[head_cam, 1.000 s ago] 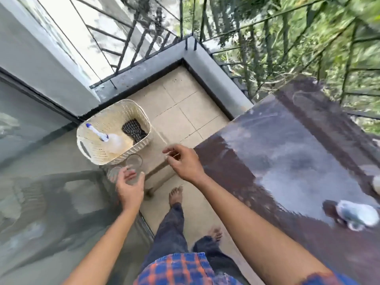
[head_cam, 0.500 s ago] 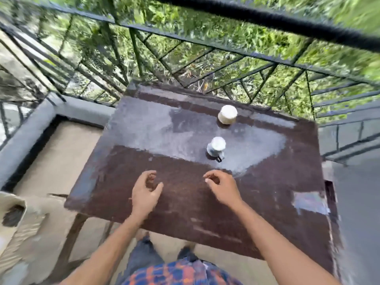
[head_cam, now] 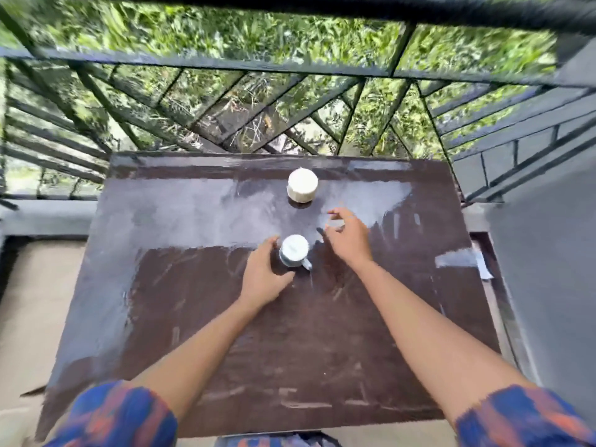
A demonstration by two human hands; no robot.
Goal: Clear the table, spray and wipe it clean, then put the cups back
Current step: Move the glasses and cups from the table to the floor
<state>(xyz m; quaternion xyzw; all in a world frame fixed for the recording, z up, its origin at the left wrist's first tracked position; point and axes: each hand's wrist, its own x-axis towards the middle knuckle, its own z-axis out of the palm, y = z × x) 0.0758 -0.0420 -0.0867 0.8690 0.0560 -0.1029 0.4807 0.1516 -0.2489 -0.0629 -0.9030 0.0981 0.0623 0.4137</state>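
Note:
Two cups stand on the dark brown table [head_cam: 200, 317]. The near cup [head_cam: 294, 250] is pale blue-white, and its handle points to the right and towards me. The far cup [head_cam: 302, 185] is white and stands close to the railing side. My left hand [head_cam: 263, 274] curves round the near cup's left side, forefinger by the rim and thumb below the base, with a dark gap at the palm. Just right of the near cup my right hand [head_cam: 346, 237] hovers with spread fingers and holds nothing, short of the far cup.
A black metal railing [head_cam: 225, 101] runs along the table's far edge, with greenery behind it. A grey wall [head_cam: 548, 285] stands to the right of the table. Tiled balcony floor [head_cam: 29, 301] lies to the left. Pale sheen covers the tabletop's far half.
My view swung from the basket and glasses on the floor round to the table. Both hands moved forward over the tabletop, the left to the near cup, the right past it.

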